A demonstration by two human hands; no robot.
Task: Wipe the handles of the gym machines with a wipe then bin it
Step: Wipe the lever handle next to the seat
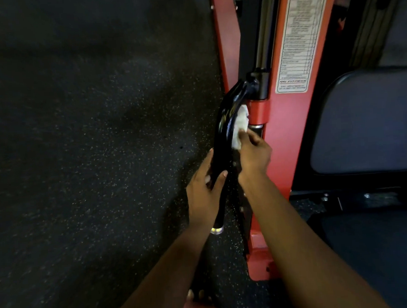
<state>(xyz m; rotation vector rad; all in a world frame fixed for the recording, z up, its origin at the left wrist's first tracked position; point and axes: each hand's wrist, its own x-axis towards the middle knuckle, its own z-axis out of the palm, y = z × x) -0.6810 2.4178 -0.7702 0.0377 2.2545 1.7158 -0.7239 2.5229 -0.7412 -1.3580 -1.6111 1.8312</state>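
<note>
Wipe [240, 125] pinched by right hand [253, 154] on black handle [223, 121], left hand [204, 189] gripping it; red frame [282, 130] perhaps touching.

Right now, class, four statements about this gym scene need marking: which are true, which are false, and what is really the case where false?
1. The right hand presses a white wipe against the black handle. True.
2. The left hand hangs free, touching nothing. False: its fingers grip the handle lower down.
3. The machine's frame is blue. False: it is red.
4. A printed label is stuck on the frame, higher up than the wipe. True.
</note>
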